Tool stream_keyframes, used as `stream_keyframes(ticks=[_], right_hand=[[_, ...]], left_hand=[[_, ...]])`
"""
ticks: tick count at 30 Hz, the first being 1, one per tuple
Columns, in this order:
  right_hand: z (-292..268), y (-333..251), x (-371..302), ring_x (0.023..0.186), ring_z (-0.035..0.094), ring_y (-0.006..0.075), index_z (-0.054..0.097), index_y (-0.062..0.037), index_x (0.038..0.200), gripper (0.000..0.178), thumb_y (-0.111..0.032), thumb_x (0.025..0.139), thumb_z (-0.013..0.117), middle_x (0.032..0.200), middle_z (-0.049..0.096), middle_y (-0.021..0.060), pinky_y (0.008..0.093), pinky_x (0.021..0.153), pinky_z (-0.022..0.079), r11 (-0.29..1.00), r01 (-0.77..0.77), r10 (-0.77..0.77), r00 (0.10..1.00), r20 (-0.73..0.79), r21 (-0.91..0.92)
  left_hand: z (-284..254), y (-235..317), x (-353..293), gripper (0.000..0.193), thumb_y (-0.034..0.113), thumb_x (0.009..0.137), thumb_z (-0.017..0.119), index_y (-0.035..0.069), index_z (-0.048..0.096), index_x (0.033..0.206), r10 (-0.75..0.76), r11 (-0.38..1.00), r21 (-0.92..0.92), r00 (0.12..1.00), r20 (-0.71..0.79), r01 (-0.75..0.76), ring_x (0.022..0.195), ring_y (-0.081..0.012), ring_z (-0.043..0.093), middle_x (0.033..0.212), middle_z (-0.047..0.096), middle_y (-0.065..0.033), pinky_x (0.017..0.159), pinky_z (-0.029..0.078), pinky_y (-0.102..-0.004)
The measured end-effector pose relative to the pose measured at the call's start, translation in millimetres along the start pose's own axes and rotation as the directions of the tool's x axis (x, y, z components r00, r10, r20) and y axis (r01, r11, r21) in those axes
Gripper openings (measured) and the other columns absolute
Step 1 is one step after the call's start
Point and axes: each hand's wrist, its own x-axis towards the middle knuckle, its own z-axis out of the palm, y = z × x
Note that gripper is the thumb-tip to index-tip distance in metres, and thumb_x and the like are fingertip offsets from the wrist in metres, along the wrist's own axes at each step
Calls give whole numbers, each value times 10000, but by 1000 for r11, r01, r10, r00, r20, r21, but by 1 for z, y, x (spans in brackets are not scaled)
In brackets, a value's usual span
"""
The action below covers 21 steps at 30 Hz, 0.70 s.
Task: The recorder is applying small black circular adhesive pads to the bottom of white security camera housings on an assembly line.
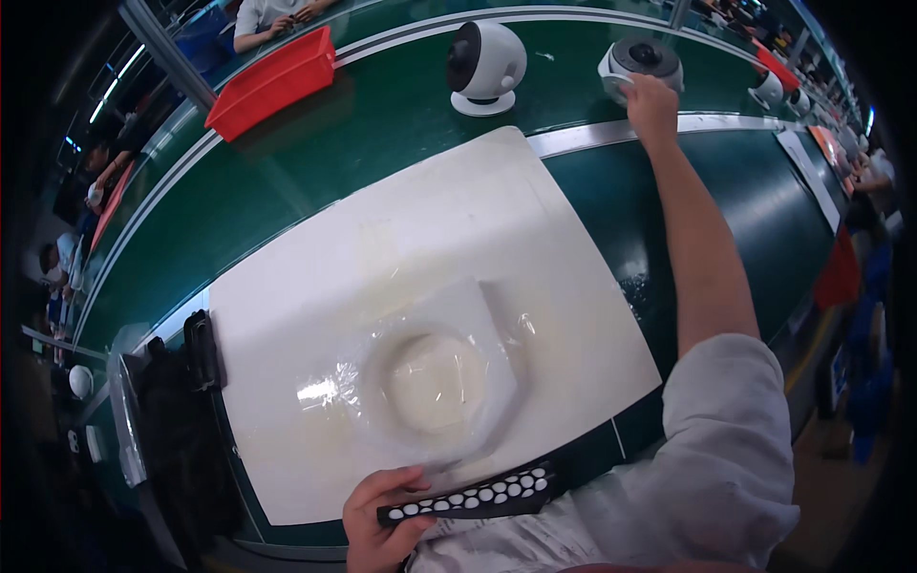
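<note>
Right hand: arm extended, fingers bent and touching the near left side of a domed device, white with a black top, on the green surface. Fingertips partly hidden; cannot tell whether they close on it. Device sits just beyond the fingers. Second device, rounded white with a black face, stands to the left, apart from the hand.

Left hand: thumb and fingers nearly together, pinching the left end of a black strip with white discs, near edge of a pale board. White block with round recess rests on board.

Writing: faint marks below strip, illegible.
</note>
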Motion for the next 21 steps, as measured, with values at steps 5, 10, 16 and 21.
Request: stream_keyframes(ticks=[5,10,16,21], right_hand=[[-121,-101,-38,674,598,209,534,-44,957,278,-273,805,580,812,604,103,274,615,465,854,74,4,989,-149,516],[-230,-199,-55,721,584,121,539,-42,1019,303,-225,789,614,810,609,80,236,644,470,25,-281,-247,928,278,959],[-253,-250,-61,749,579,152,598,-39,955,308,-257,740,633,801,611,98,253,671,448,158,-286,-544,773,325,945],[-257,-249,-70,870,520,99,544,-36,1053,331,-221,787,612,967,563,42,219,758,419,109,-427,-527,741,417,898]], left_hand=[[-7,-7,3,257,137,673,708,-47,569,788,228,974,-20,967,111,-227,797,-231,596,995,556,-191,711,476,-303],[-2,-4,3,197,54,672,667,-29,544,802,408,911,48,912,26,-409,786,-221,586,942,575,-178,696,467,-288],[4,-8,7,199,24,694,647,-28,512,831,571,819,9,813,-111,-574,758,-217,564,880,573,-171,664,451,-276],[13,-5,10,191,36,706,650,-24,529,841,640,768,78,760,-111,-636,741,-199,561,882,579,-143,655,436,-253]])
